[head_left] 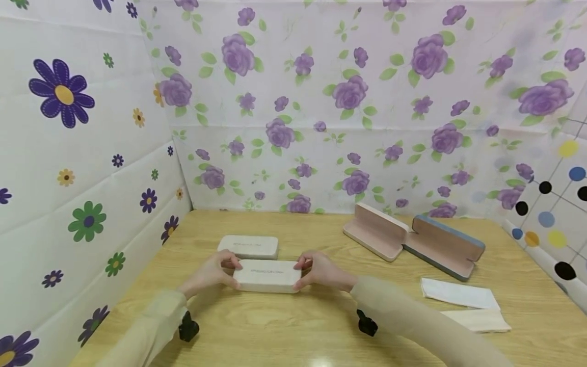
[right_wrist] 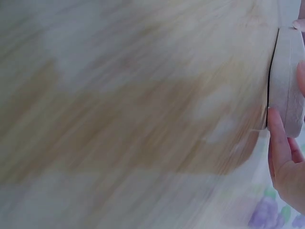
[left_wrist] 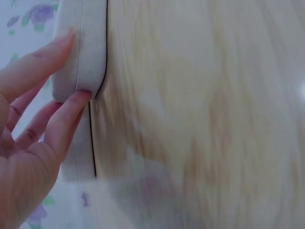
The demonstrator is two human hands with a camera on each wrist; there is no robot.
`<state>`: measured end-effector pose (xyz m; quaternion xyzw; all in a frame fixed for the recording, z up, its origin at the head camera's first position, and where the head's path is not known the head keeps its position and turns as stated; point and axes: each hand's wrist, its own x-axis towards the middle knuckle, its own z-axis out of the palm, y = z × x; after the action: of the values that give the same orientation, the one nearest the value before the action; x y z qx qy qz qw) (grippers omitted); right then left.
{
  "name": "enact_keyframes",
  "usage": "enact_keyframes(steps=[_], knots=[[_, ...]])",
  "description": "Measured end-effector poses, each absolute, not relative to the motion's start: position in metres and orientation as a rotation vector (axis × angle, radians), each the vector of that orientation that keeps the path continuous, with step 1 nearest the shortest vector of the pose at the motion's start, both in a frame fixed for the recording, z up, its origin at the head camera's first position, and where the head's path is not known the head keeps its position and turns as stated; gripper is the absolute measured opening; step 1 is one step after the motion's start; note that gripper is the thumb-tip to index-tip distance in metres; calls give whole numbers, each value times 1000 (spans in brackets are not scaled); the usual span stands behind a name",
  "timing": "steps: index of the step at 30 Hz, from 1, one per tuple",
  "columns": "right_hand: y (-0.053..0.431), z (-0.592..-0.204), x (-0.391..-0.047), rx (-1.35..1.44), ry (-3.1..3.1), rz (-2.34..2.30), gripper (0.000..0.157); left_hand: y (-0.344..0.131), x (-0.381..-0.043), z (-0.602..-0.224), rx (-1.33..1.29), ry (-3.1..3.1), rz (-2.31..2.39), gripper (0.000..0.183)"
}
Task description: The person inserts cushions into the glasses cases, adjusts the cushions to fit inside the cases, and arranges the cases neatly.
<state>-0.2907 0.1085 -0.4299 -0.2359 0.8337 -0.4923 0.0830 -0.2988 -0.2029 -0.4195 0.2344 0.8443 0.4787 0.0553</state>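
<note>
A closed cream glasses case (head_left: 267, 281) with small lettering on its lid lies lengthwise in front of me. My left hand (head_left: 212, 271) grips its left end, and my right hand (head_left: 324, 271) grips the right end. Thumb and fingertips of the left hand (left_wrist: 33, 157) press on the case's end (left_wrist: 81, 62) in the left wrist view. Only part of the right hand (right_wrist: 290, 176) shows at the edge of the right wrist view, its fingers on the case (right_wrist: 283, 90). Just behind stands a second closed cream glasses case (head_left: 249, 246), close to the left hand.
At the back right, a pink glasses case (head_left: 376, 232) and a blue-grey glasses case (head_left: 445, 247) lie open side by side. In front of them are a folded white cloth (head_left: 458, 294) and a cream cloth (head_left: 479, 321). Flowered sheets (head_left: 312, 107) border the wooden table (head_left: 257, 331).
</note>
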Motion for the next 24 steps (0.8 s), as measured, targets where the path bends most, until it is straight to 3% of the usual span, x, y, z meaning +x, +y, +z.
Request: enact_keyframes(steps=[16,24], knots=[[44,-429,-288,-709,2490,-1534,40,-266,-306,-422,664,2508,1480,40],[33,-432,-290,-689,2505,-1542,41,-276,-305,-421,621,2472,1491,43]])
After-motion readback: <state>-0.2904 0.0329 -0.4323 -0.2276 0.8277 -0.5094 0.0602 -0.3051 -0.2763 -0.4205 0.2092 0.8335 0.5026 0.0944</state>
